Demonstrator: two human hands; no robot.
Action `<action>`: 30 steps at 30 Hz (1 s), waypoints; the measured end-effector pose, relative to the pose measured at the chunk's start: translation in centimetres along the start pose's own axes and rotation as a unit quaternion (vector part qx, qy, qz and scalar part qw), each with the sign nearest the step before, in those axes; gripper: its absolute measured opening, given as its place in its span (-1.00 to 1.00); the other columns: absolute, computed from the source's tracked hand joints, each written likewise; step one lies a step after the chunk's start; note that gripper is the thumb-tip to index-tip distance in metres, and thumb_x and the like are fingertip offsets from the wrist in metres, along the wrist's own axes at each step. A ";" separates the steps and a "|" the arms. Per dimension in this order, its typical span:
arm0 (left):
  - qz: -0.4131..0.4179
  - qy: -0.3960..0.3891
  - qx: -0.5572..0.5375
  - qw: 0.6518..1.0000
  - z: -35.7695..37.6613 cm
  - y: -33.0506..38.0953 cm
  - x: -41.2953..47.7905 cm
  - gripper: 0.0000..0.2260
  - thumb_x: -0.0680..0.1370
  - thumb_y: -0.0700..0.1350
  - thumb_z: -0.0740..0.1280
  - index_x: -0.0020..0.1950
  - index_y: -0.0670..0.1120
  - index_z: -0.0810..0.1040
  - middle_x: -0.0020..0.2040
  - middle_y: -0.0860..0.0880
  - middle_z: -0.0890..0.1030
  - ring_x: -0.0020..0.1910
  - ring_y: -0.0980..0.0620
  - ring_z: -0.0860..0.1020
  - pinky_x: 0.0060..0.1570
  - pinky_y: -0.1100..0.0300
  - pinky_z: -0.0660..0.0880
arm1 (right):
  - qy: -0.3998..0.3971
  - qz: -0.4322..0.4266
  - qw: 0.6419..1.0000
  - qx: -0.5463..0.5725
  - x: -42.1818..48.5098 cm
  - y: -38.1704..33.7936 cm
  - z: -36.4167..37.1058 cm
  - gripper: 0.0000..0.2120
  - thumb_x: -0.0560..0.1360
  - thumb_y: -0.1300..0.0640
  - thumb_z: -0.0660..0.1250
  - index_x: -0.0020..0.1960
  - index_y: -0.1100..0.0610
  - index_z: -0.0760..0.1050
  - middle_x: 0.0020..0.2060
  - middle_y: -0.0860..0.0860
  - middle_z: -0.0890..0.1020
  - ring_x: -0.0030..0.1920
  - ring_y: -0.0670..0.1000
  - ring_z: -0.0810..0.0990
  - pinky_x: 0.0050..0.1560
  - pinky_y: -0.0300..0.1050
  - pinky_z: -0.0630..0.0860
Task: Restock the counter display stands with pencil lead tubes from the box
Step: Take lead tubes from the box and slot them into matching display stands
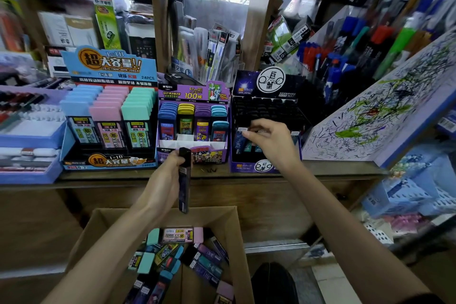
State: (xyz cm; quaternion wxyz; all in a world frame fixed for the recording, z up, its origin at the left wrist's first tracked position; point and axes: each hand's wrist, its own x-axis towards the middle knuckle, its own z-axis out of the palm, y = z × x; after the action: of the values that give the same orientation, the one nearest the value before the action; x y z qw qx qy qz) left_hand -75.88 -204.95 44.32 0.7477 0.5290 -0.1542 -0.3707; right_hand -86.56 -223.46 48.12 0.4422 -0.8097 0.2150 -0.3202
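Our right hand [269, 142] pinches a tube [240, 140] in the front row of the dark stand [246, 89], fingers [256, 136] closed on its top. Our left hand [162, 175] grips a second tube [184, 180] above the box [98, 229]. The stands [108, 64] look nearly full; many loose tubes [204, 259] remain in the box.

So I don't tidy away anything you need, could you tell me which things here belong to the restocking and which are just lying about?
In the job: cardboard box; loose tubes in it; dark tube in left hand; right hand at the dark stand; blue stand; purple stand.
Lying about: scribbled test pad; pens; blue tray; blue baskets.
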 end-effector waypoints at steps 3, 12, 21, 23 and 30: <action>0.013 0.024 0.022 0.999 0.2 -0.1 0.4 -0.76 0.63 -0.28 0.01 -0.02 -0.08 0.43 -0.19 -0.05 0.42 -0.26 0.07 0.38 -0.26 0.24 0.29 | 0.007 -0.004 1.000 -0.010 0.2 0.1 0.2 -0.79 0.46 0.21 0.41 -0.19 -0.10 0.54 -0.25 -0.12 0.61 -0.25 -0.19 0.59 -0.14 -0.30 0.54; 0.070 -0.036 0.113 0.990 -1.6 -0.5 0.2 -0.82 0.61 -0.22 0.16 0.01 0.02 0.51 -0.10 0.04 0.58 -0.13 0.18 0.55 -0.05 0.19 0.42 | -0.007 0.001 1.000 -0.028 0.1 0.8 -0.4 -0.81 0.46 0.27 0.40 -0.20 -0.02 0.54 -0.28 -0.09 0.61 -0.27 -0.21 0.59 -0.22 -0.39 0.52; 0.124 -0.057 0.177 0.975 -1.4 -0.5 -0.1 -0.86 0.56 -0.20 0.25 -0.02 0.02 0.54 -0.15 0.03 0.53 -0.07 0.04 0.53 0.05 0.07 0.48 | 0.044 0.037 0.991 -0.123 -0.1 1.3 1.5 -0.84 0.47 0.20 0.39 0.02 0.25 0.62 -0.25 -0.03 0.61 -0.19 -0.09 0.58 -0.05 -0.23 0.55; 0.134 -0.057 0.180 0.973 -1.0 -0.4 -0.3 -0.85 0.55 -0.20 0.27 -0.02 0.04 0.56 -0.20 0.13 0.58 -0.08 0.10 0.56 -0.05 0.19 0.50 | 0.045 0.026 0.981 -0.188 -0.3 1.1 1.5 -0.82 0.49 0.15 0.37 0.01 0.24 0.63 -0.20 0.02 0.64 -0.20 -0.11 0.55 -0.10 -0.30 0.47; 0.157 -0.043 0.161 0.973 0.9 0.6 -0.3 -0.86 0.51 -0.18 0.34 0.04 0.00 0.59 -0.09 0.09 0.61 -0.06 0.15 0.57 -0.20 0.36 0.49 | 0.023 0.006 0.989 -0.148 -3.6 -0.5 0.7 -0.84 0.54 0.06 0.29 0.00 0.11 0.59 -0.19 -0.10 0.62 -0.17 -0.17 0.57 -0.16 -0.45 0.42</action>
State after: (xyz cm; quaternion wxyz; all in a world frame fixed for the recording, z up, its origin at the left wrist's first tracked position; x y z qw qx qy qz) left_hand -76.46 -205.23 45.26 0.6945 0.5948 -0.3250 -0.2413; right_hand -88.57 -220.49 47.09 0.3142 -0.8573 0.2755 -0.3009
